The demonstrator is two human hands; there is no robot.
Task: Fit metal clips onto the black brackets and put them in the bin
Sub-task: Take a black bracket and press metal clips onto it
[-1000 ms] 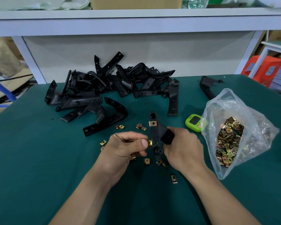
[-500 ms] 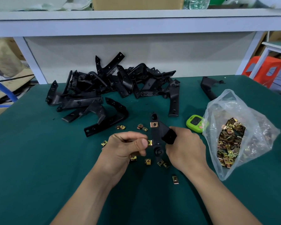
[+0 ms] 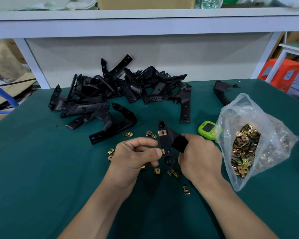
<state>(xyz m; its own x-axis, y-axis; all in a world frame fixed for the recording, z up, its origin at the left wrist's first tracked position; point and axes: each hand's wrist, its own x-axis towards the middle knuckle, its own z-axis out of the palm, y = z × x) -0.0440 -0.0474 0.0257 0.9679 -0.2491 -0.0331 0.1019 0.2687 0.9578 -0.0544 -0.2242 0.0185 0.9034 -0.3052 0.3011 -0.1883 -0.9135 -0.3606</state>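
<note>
Far left: pile of unfitted brackets [image 3: 119, 94] on the green mat [image 3: 33, 161]. Left hand [image 3: 136, 156] pinches a metal clip [image 3: 163, 151], which touches the left edge of the held bracket [image 3: 166, 144] just above its lower boss. Fitted clip [image 3: 162, 132] already sits on the upper end. Right hand [image 3: 199, 157] wraps the bracket's side arm and holds it off the mat, roughly upright.

To do this well, square the clip's open mouth to the edge, then push straight right until its hole centres on the bracket hole. The right hand braces against the push, no twist.

Loose clips [image 3: 157, 170] lie under the hands, within reach. Bag of clips [image 3: 245, 149] is at right. Bin not in view.
</note>
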